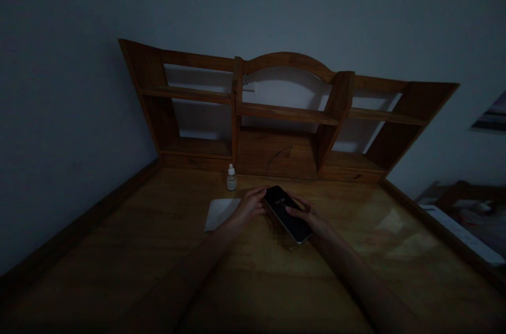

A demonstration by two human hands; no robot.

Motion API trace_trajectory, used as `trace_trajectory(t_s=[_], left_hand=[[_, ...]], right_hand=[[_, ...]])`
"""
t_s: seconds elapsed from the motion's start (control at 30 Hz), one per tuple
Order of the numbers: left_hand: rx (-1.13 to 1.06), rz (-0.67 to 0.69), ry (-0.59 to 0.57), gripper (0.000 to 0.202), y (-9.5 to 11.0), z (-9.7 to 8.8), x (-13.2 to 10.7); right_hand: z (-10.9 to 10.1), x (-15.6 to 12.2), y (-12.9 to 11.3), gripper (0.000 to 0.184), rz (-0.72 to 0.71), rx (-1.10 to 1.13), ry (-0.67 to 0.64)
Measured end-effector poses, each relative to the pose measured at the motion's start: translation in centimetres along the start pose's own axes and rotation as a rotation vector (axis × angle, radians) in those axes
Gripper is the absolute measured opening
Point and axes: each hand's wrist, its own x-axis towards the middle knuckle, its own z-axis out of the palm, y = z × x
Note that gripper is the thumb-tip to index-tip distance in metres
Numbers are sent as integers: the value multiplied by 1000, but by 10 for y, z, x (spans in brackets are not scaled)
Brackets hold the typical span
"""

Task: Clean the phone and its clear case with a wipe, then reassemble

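A smartphone (290, 219) with a dark screen and small lit characters is held tilted over the wooden desk. My right hand (309, 216) grips it from the right, thumb lying on the screen and fingers along the far edge. On the other side, my left hand (252, 204) has its fingers closed at the phone's upper left corner. A thin, see-through edge shows below the phone; what it belongs to is unclear. Left of my left hand lies a white sheet (221, 213), partly hidden by the hand. Behind it stands a small dropper bottle (231, 178) with a white top.
A wooden shelf unit (288, 113) with several compartments rises along the back of the desk (166, 260), against the wall. A wall socket (249, 84) shows through its middle opening. Raised rims (435, 226) border the desk's sides. The room is dim.
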Motion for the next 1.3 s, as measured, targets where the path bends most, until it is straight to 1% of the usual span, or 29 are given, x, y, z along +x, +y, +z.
trace_trajectory(t_s=[0.17, 0.3, 0.4, 0.5, 0.63, 0.73, 1.0, 1.1, 1.3], left_hand=[[-35, -23, -9, 36, 2, 1, 2], [-19, -20, -11, 39, 2, 0, 4], [0, -4, -19, 38, 1, 0, 4], [10, -17, -4, 36, 1, 1, 3], [-9, -40, 15, 35, 0, 2, 3], [-3, -45, 27, 33, -1, 2, 4], [-2, -41, 35, 31, -2, 0, 2], [-12, -40, 17, 31, -1, 2, 0], [16, -22, 71, 32, -1, 4, 3]], right_hand=[[2, -3, -1, 63, 48, 27, 8], [1, -3, 1, 62, 38, 27, -2], [-1, 0, 3, 59, 4, -8, -15], [-2, 2, 2, 56, -25, -40, -45], [0, -2, -2, 56, -8, -49, -88], [1, -3, -4, 56, 4, -51, -94], [3, -3, -7, 59, -1, -46, -94], [4, -5, -9, 58, -2, -50, -92], [7, -8, -8, 63, 62, -16, -18]])
